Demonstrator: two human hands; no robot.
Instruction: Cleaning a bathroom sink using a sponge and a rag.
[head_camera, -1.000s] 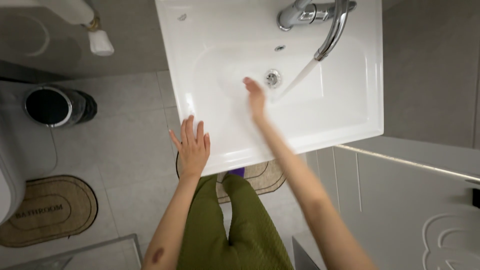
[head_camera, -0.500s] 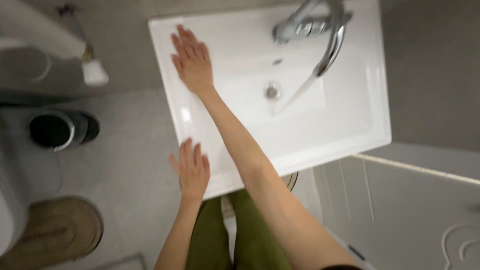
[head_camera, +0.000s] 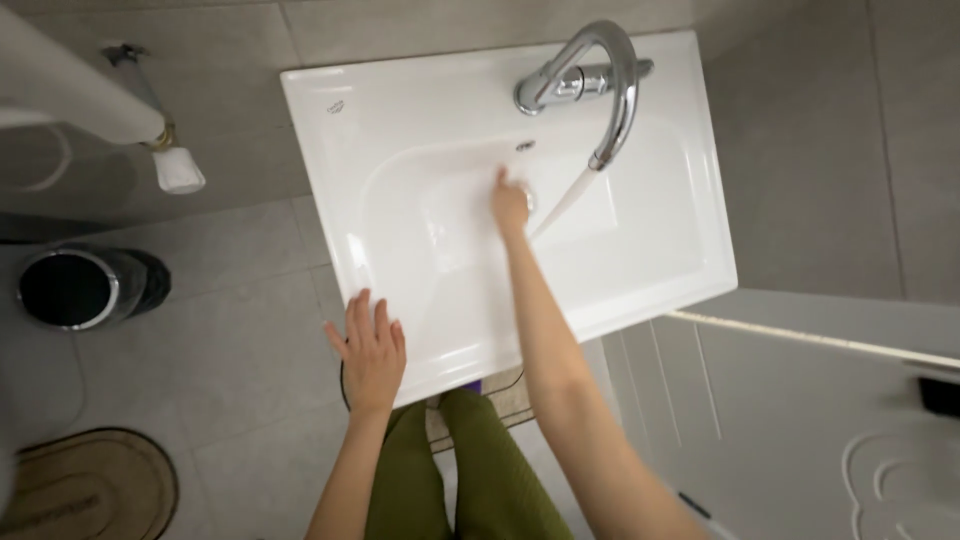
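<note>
A white rectangular sink fills the upper middle of the head view. Its chrome tap runs a thin stream of water into the bowl. My right hand reaches into the bowl beside the stream, right at the drain, fingers together and holding nothing. My left hand lies flat with fingers spread on the sink's near left corner. My green trouser legs show below the sink.
A round black bin with a chrome rim stands on the grey tile floor at left. A tan oval mat lies bottom left. A white pipe with a valve hangs upper left. A white door is at right.
My right hand swept from the bowl to the sink's far left corner, then came back down to the drain beside the water stream. The left hand stayed on the near rim.
</note>
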